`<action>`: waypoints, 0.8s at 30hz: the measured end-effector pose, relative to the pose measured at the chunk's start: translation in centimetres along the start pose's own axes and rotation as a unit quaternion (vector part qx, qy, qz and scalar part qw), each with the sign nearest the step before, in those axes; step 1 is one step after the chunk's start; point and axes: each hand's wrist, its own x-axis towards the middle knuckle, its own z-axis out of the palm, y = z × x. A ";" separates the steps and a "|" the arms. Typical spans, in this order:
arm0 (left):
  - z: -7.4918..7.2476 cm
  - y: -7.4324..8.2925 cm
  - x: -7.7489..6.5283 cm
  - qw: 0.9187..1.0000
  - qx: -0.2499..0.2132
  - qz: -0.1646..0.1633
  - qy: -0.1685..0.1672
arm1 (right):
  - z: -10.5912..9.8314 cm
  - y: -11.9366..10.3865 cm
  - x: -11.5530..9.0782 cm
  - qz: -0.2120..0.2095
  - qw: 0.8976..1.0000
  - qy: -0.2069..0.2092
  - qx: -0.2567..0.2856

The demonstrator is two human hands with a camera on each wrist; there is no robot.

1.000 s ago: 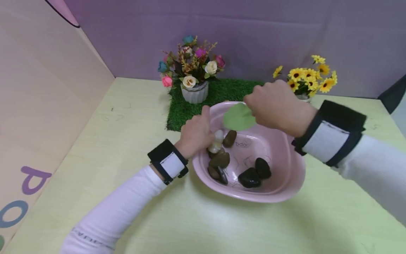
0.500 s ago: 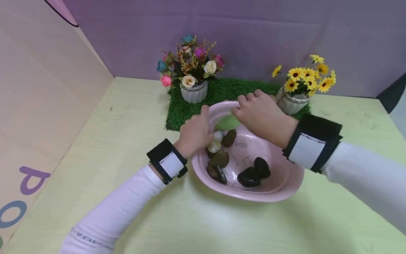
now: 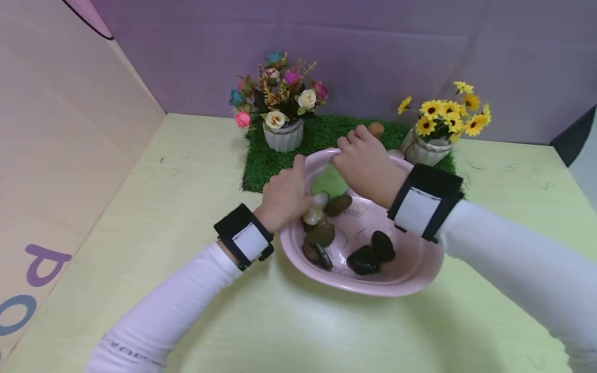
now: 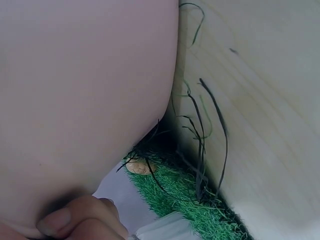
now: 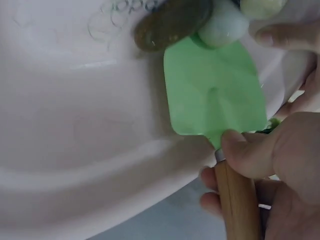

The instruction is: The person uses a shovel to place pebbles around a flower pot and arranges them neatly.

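My L hand [image 3: 285, 196] grips the smooth pink basin [image 3: 364, 289] by its curved rim; my R hand [image 5: 287, 162] is wrapped round the green scoop [image 5: 215, 95]: wood handle, flat sq. blade in basin, against glossy oval brown stone [image 5: 172, 27] & rounded white one [image 5: 226, 26].

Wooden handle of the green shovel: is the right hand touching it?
Touching. The right wrist view shows the right hand gripping the wooden handle, thumb across its top end, fingertips showing from behind.
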 end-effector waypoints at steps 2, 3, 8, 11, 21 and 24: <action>0.0 0.0 0.0 1.000 0.000 0.000 0.004 | 0.0 -0.1 0.7 -0.006 1.000 -0.003 0.001; 0.1 0.0 0.0 1.000 0.000 0.000 0.005 | 0.0 -0.1 0.9 -0.012 1.000 -0.006 0.000; 0.1 0.0 0.1 1.000 0.008 0.000 0.014 | -0.4 -0.5 1.4 -0.024 0.999 -0.045 -0.006; 0.0 -0.1 0.0 1.000 0.003 0.002 0.012 | -0.5 -0.6 1.4 -0.005 0.996 -0.088 -0.005; -0.1 -0.2 0.0 1.000 0.001 -0.001 -0.005 | -0.6 -0.4 1.3 0.018 0.986 -0.168 0.014; -0.2 -0.1 0.0 1.000 0.006 -0.007 -0.009 | -0.5 -0.3 1.5 0.016 0.981 -0.191 0.041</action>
